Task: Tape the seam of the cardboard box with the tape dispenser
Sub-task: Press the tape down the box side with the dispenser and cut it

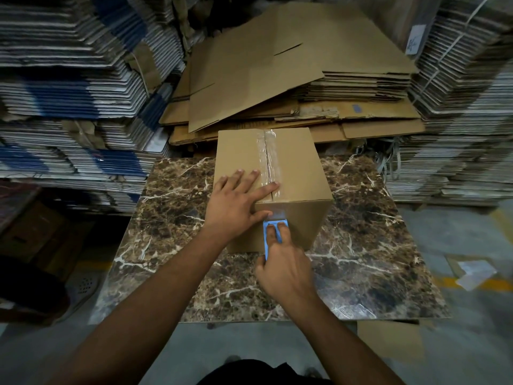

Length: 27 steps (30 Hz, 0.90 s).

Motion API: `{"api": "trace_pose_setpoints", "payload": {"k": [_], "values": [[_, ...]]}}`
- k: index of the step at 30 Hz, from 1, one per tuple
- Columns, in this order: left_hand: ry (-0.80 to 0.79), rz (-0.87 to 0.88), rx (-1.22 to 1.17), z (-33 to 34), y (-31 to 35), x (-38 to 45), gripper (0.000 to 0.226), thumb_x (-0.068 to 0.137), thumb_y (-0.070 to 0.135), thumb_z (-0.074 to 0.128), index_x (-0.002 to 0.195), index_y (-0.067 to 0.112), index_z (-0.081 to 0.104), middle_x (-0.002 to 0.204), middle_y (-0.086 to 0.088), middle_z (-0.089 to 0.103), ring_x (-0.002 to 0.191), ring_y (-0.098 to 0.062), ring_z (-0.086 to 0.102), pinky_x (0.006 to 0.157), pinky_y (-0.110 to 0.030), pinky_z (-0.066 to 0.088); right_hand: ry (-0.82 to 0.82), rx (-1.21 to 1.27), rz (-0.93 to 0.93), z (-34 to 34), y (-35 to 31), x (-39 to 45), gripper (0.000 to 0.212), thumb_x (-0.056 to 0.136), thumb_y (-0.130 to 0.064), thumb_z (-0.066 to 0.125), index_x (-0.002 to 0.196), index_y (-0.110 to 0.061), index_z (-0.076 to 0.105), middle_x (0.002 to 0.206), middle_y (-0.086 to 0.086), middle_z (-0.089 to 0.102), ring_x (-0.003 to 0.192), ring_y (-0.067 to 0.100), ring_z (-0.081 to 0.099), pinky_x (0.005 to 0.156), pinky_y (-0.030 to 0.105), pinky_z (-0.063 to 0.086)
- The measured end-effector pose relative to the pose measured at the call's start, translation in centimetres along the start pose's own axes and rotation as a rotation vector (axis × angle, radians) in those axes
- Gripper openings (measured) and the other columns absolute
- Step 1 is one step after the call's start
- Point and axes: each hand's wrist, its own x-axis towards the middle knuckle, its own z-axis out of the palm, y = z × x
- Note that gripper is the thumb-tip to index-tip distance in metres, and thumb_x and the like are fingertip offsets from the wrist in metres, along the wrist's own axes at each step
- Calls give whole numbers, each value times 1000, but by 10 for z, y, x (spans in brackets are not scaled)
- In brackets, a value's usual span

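A brown cardboard box [297, 162] stands on a marble-patterned table top [361, 245]. Clear tape [270, 159] runs along its top centre seam and folds over the near edge onto the front face. My left hand [236, 202] lies flat on the box top, fingers spread, index finger pressing the tape near the front edge and thumb on the front face. My right hand [286, 266] grips a blue tape dispenser [273, 232] held against the box's front face just below the tape end, two fingers pressed on its top.
Flat brown cartons [277, 65] lie stacked behind the box. Tall piles of bundled flattened cardboard [69, 93] rise on the left, and more bundled stacks [458, 107] on the right. A cardboard scrap [388, 343] and papers [472, 270] lie on the grey floor.
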Motion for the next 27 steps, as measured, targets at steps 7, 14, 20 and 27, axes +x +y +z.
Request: {"api": "trace_pose_setpoints", "payload": {"k": [7,14,20,27], "values": [[-6,3,-4,-2,2,0,67,87,77,34,148,60,12,165,3,28,151,-30,25,118,-52,26,-3,6,2,1,1,-3,74,91,-38,49,156,-14,23,165,11,14,102,40,66,88,42,53],[-17,-9,-14,-3,3,0,66,88,78,34,147,62,9,166,4,24,152,-29,23,120,-52,24,6,38,-5,1,2,-4,72,90,-37,52,154,-15,27,163,9,16,102,37,66,87,41,53],[0,-11,-2,-2,4,-2,66,88,76,36,148,61,12,165,3,29,151,-30,27,118,-52,28,-23,122,27,-6,2,5,57,86,-32,54,139,-11,50,142,14,45,100,39,66,85,43,56],[19,-4,10,-3,2,1,66,89,76,36,149,60,15,164,3,31,150,-31,29,117,-51,29,-236,304,191,46,48,-20,46,91,-35,57,133,-17,59,123,15,67,102,37,65,85,35,51]]}}
